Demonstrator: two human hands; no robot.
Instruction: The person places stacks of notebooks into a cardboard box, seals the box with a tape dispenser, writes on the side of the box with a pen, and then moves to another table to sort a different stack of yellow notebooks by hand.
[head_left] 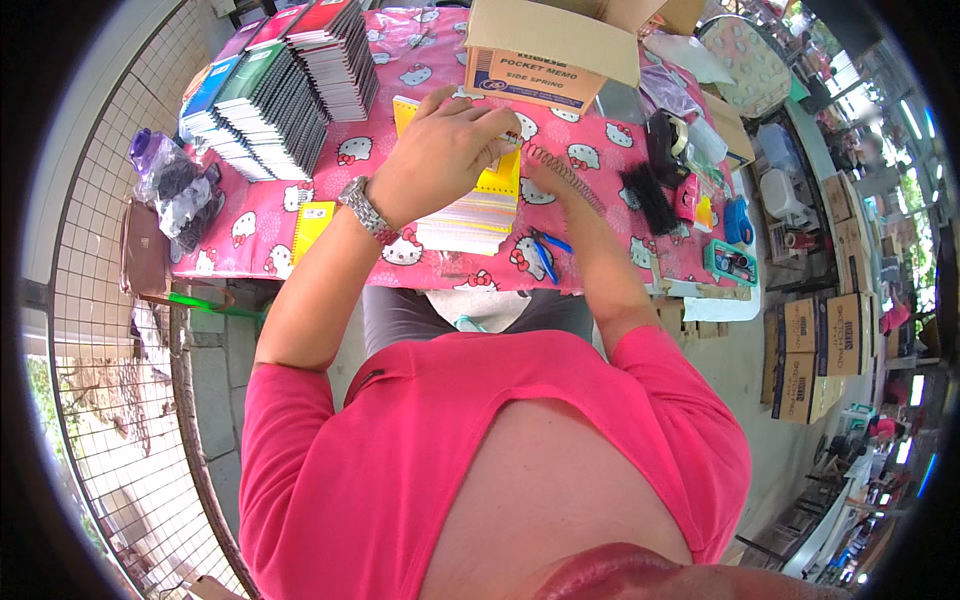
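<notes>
My left hand [440, 150], with a metal watch on the wrist, presses down on a stack of small yellow-covered notepads [475, 205] on the pink patterned tablecloth [270, 215]. My right hand [550, 175] is closed on a black wire spiral coil [565, 172] at the stack's right edge. The fingertips of both hands are partly hidden.
Piles of spiral notebooks [285, 85] stand at the back left, an open cardboard box [545, 55] behind the hands. Blue-handled pliers [545, 250], a bundle of black coils [648, 195], a single yellow pad [312, 228] and a bag [180, 185] lie around. A wire fence [110, 400] runs along the left.
</notes>
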